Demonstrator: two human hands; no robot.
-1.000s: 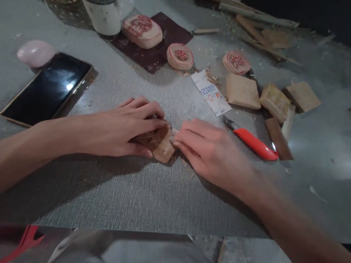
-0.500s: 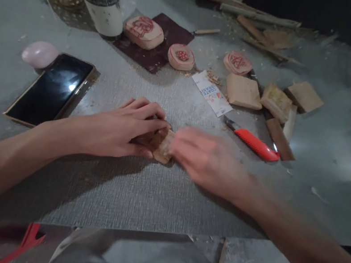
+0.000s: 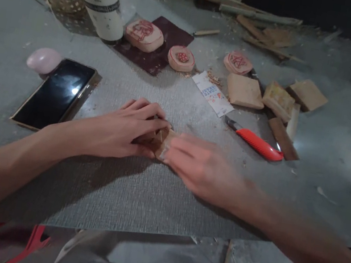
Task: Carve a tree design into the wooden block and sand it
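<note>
On the grainy grey tabletop (image 3: 136, 201), left fingers (image 3: 152, 111) clamp a wooden block (image 3: 159, 139); right fingers (image 3: 187, 149) curl, hold unclear.

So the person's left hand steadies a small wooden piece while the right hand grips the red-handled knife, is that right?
Not quite: the right hand isn't gripping the red-handled knife. The head view shows that knife lying on the table, apart from both hands. The left hand does steady the small wooden piece.
</note>
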